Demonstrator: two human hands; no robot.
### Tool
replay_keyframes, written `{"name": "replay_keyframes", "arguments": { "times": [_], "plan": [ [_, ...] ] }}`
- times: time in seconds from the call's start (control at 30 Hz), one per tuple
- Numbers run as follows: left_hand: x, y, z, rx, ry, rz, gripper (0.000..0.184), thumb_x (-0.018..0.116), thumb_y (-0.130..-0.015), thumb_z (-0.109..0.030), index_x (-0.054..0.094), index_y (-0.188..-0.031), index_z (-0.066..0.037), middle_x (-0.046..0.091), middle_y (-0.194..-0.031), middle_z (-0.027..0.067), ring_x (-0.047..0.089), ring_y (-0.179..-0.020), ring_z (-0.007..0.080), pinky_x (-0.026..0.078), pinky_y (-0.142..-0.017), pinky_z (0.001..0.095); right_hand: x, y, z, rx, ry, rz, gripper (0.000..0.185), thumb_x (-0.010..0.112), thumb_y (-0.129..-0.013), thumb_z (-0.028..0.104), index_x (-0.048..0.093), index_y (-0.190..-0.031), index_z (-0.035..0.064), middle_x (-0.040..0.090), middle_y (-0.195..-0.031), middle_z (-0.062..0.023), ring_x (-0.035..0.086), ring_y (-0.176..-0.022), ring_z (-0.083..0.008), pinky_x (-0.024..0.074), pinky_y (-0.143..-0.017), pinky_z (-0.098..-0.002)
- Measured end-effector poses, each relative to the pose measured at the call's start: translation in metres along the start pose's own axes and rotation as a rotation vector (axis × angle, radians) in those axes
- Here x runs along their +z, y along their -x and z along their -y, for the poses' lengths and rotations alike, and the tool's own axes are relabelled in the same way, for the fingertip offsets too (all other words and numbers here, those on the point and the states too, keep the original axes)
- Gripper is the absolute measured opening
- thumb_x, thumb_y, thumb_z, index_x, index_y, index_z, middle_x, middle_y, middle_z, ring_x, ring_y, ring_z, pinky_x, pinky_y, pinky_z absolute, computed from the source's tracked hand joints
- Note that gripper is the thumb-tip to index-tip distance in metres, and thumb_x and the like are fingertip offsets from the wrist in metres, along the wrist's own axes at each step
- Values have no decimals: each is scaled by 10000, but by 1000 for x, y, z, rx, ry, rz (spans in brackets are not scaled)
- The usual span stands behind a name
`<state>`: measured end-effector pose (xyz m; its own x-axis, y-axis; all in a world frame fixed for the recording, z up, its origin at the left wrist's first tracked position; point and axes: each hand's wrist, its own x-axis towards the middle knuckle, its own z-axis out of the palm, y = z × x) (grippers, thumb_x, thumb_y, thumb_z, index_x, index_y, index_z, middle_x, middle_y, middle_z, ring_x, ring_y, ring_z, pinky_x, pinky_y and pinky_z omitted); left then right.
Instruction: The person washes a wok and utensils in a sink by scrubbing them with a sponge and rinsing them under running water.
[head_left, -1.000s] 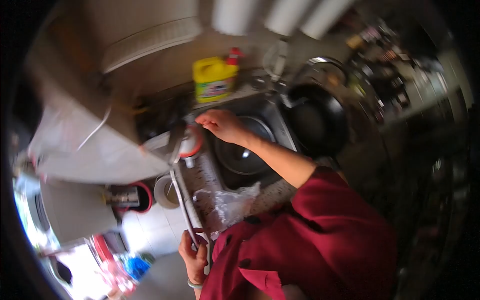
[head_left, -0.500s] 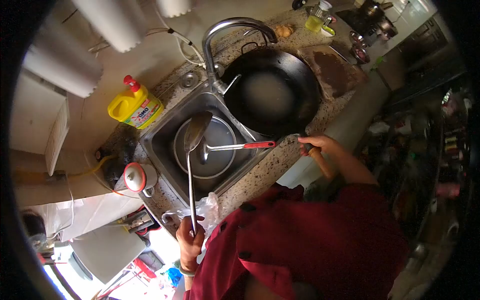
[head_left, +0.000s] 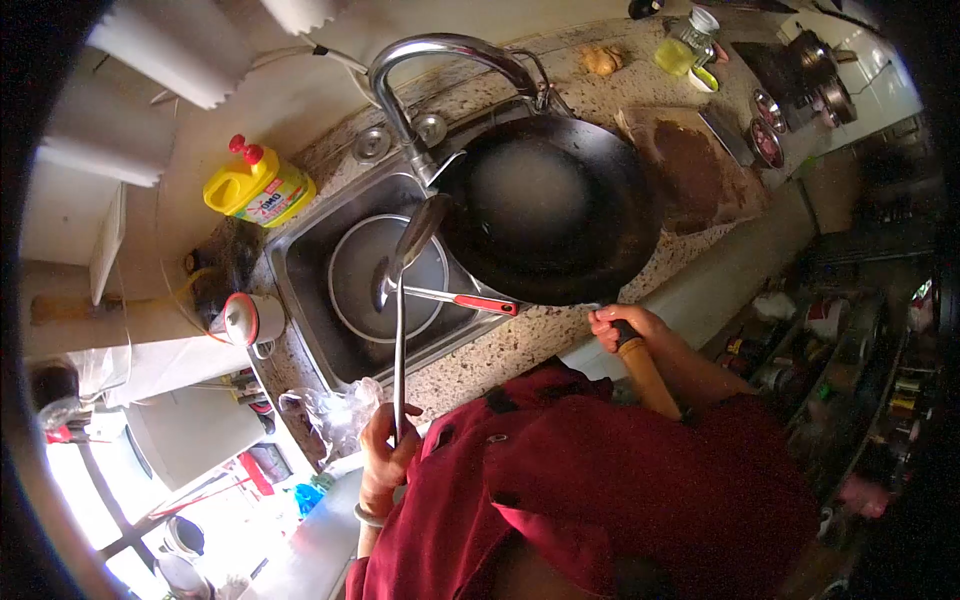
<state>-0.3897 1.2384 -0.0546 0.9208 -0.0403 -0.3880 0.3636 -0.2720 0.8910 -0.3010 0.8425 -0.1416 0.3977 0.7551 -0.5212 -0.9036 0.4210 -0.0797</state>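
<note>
My left hand (head_left: 386, 452) is wrapped around the long metal handle of a wok spatula (head_left: 400, 330). The spatula's dark blade (head_left: 423, 228) points up, in front of the sink and beside the wok's left rim. My right hand (head_left: 632, 328) grips the handle of a large black wok (head_left: 610, 240), a dark grip with a wooden end. Inside the wok is a cloudy pale patch, either liquid or a reflection. A red-handled ladle (head_left: 486, 304) lies across a round basin (head_left: 440, 310) in the sink, partly behind the spatula.
A curved metal faucet (head_left: 450, 45) arches above the wok. Around the steel sink (head_left: 300, 300) stand a yellow detergent bottle (head_left: 262, 190), a lidded enamel mug (head_left: 250, 320) and a clear plastic bag (head_left: 340, 415). Beyond the wok lies a worn cutting board (head_left: 690, 170).
The view has shifted somewhat. The spatula blade now stands closer to the wok's left rim. Both hands keep their grips.
</note>
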Motion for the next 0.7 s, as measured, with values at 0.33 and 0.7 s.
{"name": "replay_keyframes", "arguments": {
  "times": [0.33, 0.7],
  "plan": [
    [-9, -7, 31, 102, -5, 28, 219, 504, -644, 10, 575, -848, -22, 497, -651, 56, 478, -569, 141, 395, -547, 261, 90, 55, 25, -60, 202, -620, 149, 547, -787, 185, 486, -815, 52, 490, -678, -4, 458, -530, -78, 418, -503, -239],
    [-28, -30, 54, 124, 96, 112, 244, 472, -668, -5, 580, -885, -33, 488, -653, 52, 466, -582, 135, 401, -565, 258, 147, 61, 22, -175, 775, -1146, 159, 613, -730, 174, 520, -689, 51, 523, -583, -44, 515, -474, -149, 432, -436, -297]
  ]
}}
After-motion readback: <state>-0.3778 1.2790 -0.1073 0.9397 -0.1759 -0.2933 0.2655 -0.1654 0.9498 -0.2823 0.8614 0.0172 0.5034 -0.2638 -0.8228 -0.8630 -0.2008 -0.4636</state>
